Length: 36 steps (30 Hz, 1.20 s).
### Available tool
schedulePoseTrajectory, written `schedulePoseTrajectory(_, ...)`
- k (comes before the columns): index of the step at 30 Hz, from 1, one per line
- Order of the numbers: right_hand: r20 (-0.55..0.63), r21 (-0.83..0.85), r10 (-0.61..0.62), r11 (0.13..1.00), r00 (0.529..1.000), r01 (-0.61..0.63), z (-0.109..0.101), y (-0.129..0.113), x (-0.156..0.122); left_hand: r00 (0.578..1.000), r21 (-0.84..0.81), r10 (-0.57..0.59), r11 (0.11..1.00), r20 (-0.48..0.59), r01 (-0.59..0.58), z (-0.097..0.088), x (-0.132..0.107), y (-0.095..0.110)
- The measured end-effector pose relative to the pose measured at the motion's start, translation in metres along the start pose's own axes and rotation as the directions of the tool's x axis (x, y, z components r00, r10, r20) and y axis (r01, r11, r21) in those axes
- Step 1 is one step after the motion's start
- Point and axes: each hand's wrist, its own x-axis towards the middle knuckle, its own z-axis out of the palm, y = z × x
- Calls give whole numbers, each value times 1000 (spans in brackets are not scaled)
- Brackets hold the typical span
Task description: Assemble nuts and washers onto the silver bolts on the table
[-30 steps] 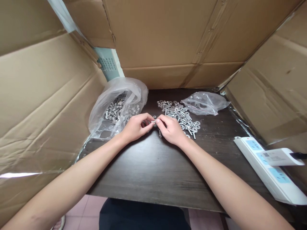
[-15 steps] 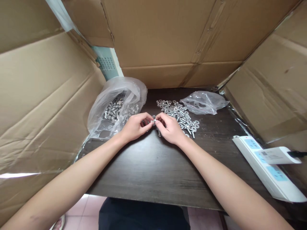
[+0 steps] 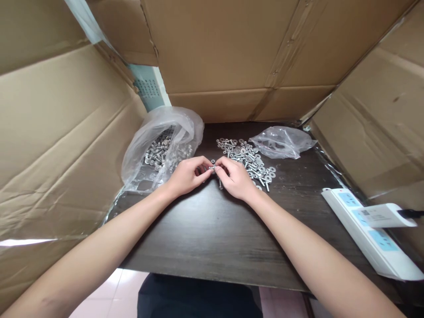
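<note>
Here, clear bag (image 3: 180, 115) holding metal fasteners (image 3: 158, 153); hands (image 3: 236, 179) pinching bolt (image 3: 212, 168).

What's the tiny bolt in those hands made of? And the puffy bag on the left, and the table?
Tiny bolt: probably metal, shiny and silvery; too small to tell which metal. Puffy bag: likely thin, cloudy plastic, crinkled and partly see-through. Table: perhaps wood or a wood-look coating; dark, slightly glossy, with grain-like streaks.
</note>
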Motion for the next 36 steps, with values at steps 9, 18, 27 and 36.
schedulePoseTrajectory(9,4,-17,5,1000,1000,-5,0,0,0,1000,6,-19,1000,11,19,-1,0,1)
schedulePoseTrajectory(18,-5,-7,-14,1000,1000,14,1,1,1,1000,11,-17,1000,17,17,-1,0,2)
schedulePoseTrajectory(27,-8,18,-23,1000,1000,23,-2,0,1,1000,12,0,1000,5,0,-1,0,1)
schedulePoseTrajectory(36,5,-25,-5,1000,1000,5,0,1,0,1000,25,0,1000,13,-1,-1,0,1)
